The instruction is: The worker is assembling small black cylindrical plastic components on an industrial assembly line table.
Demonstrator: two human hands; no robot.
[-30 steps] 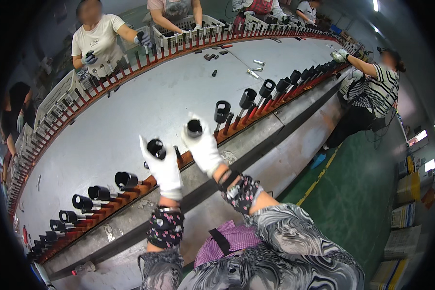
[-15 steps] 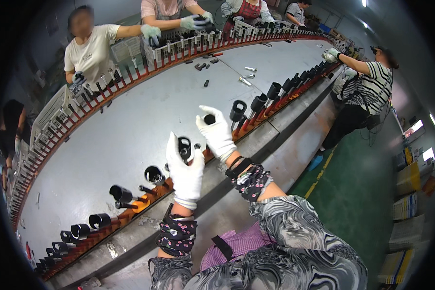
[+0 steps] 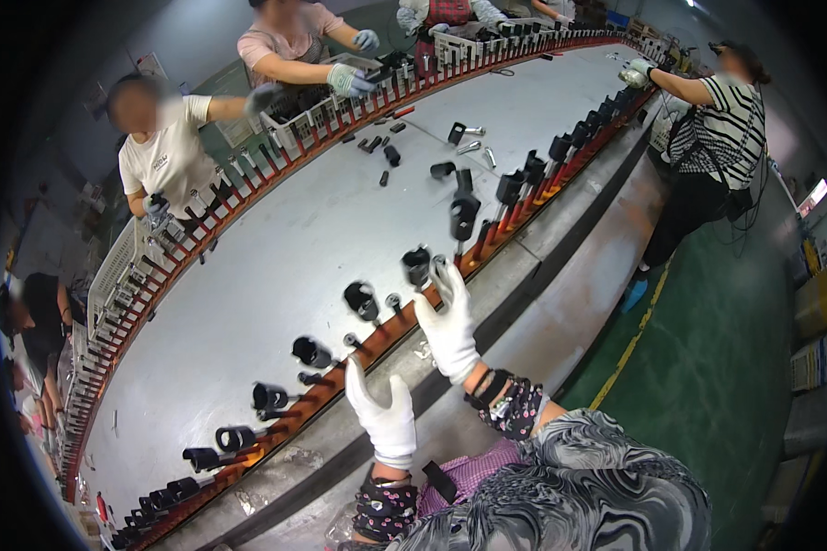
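A row of black tubular parts stands on pegs along the red rail (image 3: 326, 392) at the near edge of a long grey table (image 3: 276, 248). My right hand (image 3: 450, 326), in a white glove, reaches up with straight fingers. Its fingertips are at the rail right beside one black part (image 3: 418, 266), and nothing is clasped in it. My left hand (image 3: 383, 415), also in a white glove, hovers over the grey ledge below the rail with fingers spread and holds nothing. The parts nearest to it are two black ones (image 3: 311, 351) (image 3: 360, 299).
More black parts (image 3: 464, 213) continue along the rail both ways. Loose parts (image 3: 459, 134) lie mid-table. Three people work nearby: white shirt (image 3: 161, 161), pink shirt (image 3: 289, 41), striped shirt (image 3: 721, 110). White baskets (image 3: 124, 271) line the far rail. Green floor with a yellow line (image 3: 629, 349) lies to the right.
Both hands were on black parts on the rail. My left hand has pulled back off them and opened, and my right hand now lies beside a part. The row has shifted left in view.
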